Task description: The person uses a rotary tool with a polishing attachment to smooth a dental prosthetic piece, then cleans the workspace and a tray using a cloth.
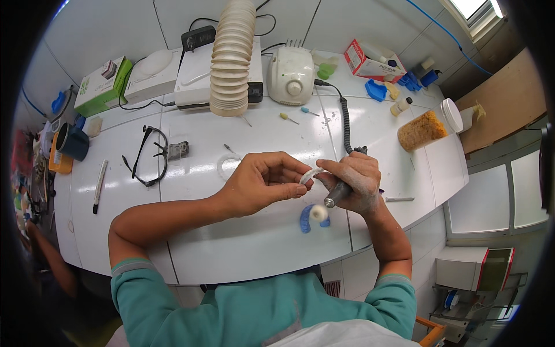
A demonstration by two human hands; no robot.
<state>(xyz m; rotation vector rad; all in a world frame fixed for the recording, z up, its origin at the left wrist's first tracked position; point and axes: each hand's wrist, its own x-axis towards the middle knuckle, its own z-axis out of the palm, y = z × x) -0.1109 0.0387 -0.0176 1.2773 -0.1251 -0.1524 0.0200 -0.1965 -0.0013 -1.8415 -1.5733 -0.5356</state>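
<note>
A small whitish, curved, arch-shaped piece (310, 174) is pinched between the thumb and fingers of my left hand (258, 180). My right hand (356, 180), dusted with white powder, is closed around a dark rotary handpiece (339, 194); its fingertips also touch the curved piece. A round cream polishing wheel (318, 213) sits at the handpiece's tip, pointing down and toward me, apart from the curved piece. Beneath the wheel, a blue arch-shaped piece (304, 221) lies on the white table (231, 248). Left of my hands rests a clear arch-shaped piece (221, 168), partly hidden.
A ribbed suction hose (232, 58) hangs over the table's back. Behind my right hand, a coiled cord (346, 124) runs to a white control box (292, 75). Black glasses (163, 156) and a pen (100, 186) lie left; a jar of orange material (425, 128) lies right.
</note>
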